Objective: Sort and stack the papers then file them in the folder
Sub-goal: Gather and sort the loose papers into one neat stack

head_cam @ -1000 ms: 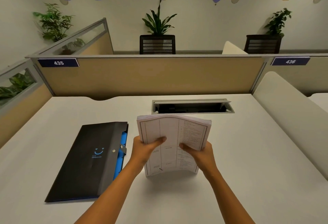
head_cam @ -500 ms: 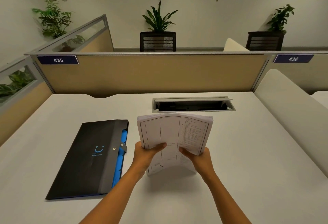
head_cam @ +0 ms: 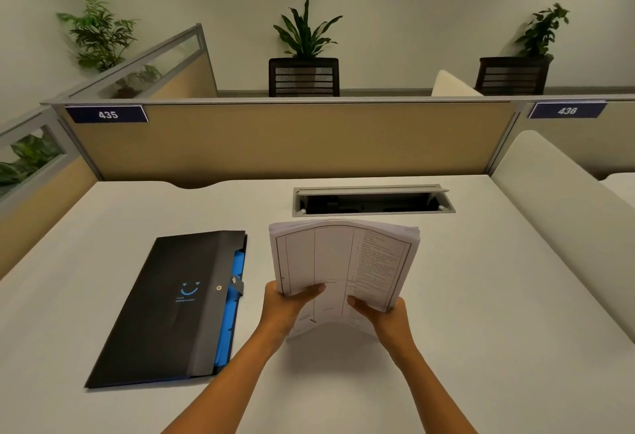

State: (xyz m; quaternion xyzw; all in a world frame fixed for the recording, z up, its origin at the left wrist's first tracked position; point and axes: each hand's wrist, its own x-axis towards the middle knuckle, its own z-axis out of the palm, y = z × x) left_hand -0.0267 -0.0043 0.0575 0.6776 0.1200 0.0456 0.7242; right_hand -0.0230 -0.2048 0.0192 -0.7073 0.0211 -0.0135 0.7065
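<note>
papers [head_cam: 343, 261]: matt printed paper | folder [head_cam: 165, 306]: matt black plastic | desk [head_cam: 481, 296]: smooth matt white

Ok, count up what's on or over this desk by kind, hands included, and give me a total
Hands: 2, the left hand and the right hand, both gripping the papers
Stacks of papers: 1, held upright over the desk
Folders: 1, the black folder lying shut, blue showing at its edge
Cable hatches: 1, open
Total: 5

Paper stack [head_cam: 343, 261] in both hands
</note>
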